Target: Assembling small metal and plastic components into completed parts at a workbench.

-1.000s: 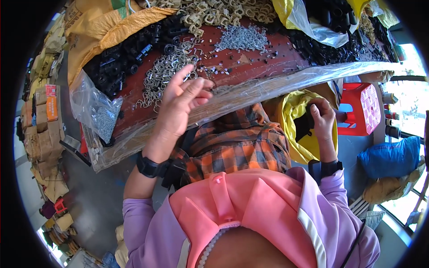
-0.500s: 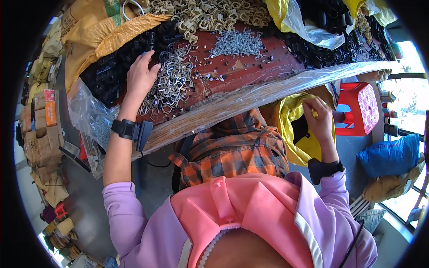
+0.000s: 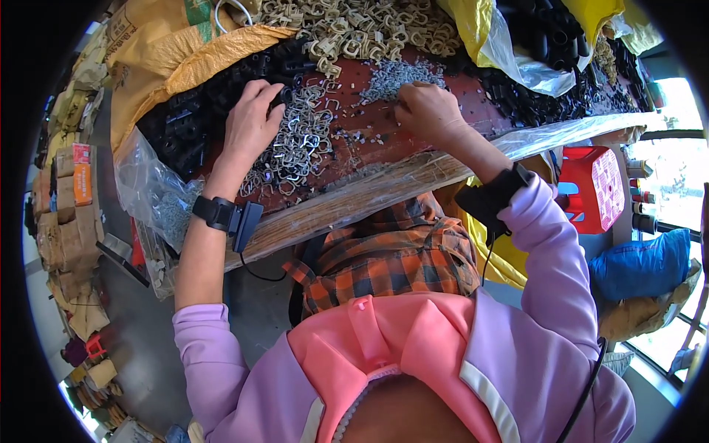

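Observation:
My left hand (image 3: pixel 253 124) is closed at the edge of a heap of black plastic parts (image 3: pixel 185 122). A round black plastic part (image 3: pixel 285 95) sits between its thumb and fingers. Just right of that hand lies a pile of shiny metal U-shaped clips (image 3: pixel 303 136). My right hand (image 3: pixel 430 111) is over the red tabletop (image 3: pixel 362 151), fingers curled together at the near edge of a pile of small grey screws (image 3: pixel 391 77). Its fingertips are turned away, so what they pinch, if anything, is hidden.
Beige plastic clips (image 3: pixel 369 29) are heaped at the back. More black parts (image 3: pixel 524 96) lie at the right, below a yellow bag (image 3: pixel 473 29). A wooden edge (image 3: pixel 354 196) wrapped in clear film borders the table. A red stool (image 3: pixel 591 188) stands right; an orange sack (image 3: pixel 159 59) leans left.
My right hand has come up from the yellow bag below the table edge to the screw pile. My left hand has shifted slightly right, its fingers now closed around the round black part.

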The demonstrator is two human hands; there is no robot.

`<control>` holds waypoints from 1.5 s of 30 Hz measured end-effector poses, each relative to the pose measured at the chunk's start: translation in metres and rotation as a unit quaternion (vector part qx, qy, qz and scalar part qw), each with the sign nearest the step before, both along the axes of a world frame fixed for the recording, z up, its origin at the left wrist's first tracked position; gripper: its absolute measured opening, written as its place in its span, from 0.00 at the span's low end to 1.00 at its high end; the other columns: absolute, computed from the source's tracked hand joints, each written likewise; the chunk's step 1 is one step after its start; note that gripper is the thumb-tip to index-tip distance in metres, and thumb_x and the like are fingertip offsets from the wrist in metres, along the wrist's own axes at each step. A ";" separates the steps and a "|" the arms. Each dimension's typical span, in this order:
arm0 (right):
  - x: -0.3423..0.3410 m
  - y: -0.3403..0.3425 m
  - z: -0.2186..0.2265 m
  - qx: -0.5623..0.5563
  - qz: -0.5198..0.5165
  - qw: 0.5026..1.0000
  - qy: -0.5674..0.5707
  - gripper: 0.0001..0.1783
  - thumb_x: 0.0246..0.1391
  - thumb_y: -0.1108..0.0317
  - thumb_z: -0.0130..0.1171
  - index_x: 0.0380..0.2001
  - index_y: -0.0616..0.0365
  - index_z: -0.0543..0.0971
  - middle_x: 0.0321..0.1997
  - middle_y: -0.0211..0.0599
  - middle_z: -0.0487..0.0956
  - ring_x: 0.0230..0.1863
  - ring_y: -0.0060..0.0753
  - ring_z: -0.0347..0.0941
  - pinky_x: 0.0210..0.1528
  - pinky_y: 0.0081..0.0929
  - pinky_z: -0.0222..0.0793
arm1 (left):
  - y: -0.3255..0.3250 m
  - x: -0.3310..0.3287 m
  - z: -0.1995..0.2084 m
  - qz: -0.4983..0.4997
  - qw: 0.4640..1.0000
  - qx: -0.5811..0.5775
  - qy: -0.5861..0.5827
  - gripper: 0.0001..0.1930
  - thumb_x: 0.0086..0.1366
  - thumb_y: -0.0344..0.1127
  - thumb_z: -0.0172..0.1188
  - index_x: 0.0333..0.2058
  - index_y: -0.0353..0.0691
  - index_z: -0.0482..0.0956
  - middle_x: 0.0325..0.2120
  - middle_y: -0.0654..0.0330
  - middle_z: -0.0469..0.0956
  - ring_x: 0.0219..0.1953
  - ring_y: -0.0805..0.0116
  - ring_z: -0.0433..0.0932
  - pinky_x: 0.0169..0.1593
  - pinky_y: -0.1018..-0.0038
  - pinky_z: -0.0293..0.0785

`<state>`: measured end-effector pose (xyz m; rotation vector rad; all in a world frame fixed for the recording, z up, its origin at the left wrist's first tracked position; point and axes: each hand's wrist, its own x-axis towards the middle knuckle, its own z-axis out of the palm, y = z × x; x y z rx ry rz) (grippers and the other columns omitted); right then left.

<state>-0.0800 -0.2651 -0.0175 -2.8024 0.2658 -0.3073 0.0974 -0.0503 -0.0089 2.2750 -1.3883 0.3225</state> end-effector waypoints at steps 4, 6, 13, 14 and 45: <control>0.007 0.001 -0.012 0.012 -0.029 0.999 -0.012 0.09 0.39 0.64 0.47 0.19 0.60 0.68 0.23 0.42 0.70 0.27 0.46 0.68 0.29 0.37 0.64 | 0.002 0.007 -0.002 -0.017 0.999 0.024 0.027 0.15 0.48 0.28 0.56 0.37 0.34 0.70 0.31 0.55 0.69 0.22 0.66 0.70 0.29 0.75 0.67; 0.008 0.001 -0.014 0.009 -0.022 0.999 -0.021 0.08 0.38 0.66 0.47 0.20 0.60 0.67 0.23 0.43 0.70 0.28 0.47 0.68 0.29 0.38 0.63 | 0.003 0.007 -0.001 -0.005 0.998 0.048 0.036 0.14 0.48 0.28 0.55 0.36 0.33 0.70 0.31 0.54 0.69 0.23 0.66 0.70 0.30 0.76 0.68; 0.006 -0.004 -0.024 0.044 0.004 0.997 -0.070 0.08 0.38 0.69 0.47 0.23 0.61 0.66 0.23 0.45 0.69 0.27 0.49 0.67 0.30 0.39 0.62 | 0.011 0.000 0.007 0.062 0.972 -0.077 0.213 0.12 0.50 0.31 0.55 0.33 0.30 0.71 0.32 0.56 0.71 0.30 0.65 0.74 0.34 0.75 0.69; 0.006 -0.005 -0.023 0.057 0.013 0.995 -0.085 0.07 0.39 0.69 0.47 0.24 0.61 0.66 0.24 0.46 0.69 0.27 0.49 0.67 0.29 0.39 0.62 | 0.012 0.000 0.009 0.081 0.948 -0.116 0.285 0.12 0.50 0.31 0.55 0.33 0.30 0.71 0.31 0.56 0.72 0.30 0.68 0.74 0.32 0.77 0.70; -0.021 0.047 0.025 0.823 0.053 0.564 -0.028 0.07 0.50 0.71 0.46 0.34 0.58 0.65 0.28 0.31 0.69 0.24 0.18 0.63 0.25 0.14 0.60 | -0.024 -0.117 0.038 -0.035 0.709 -0.178 0.682 0.06 0.52 0.31 0.56 0.29 0.38 0.72 0.25 0.62 0.73 0.23 0.77 0.70 0.29 0.83 0.68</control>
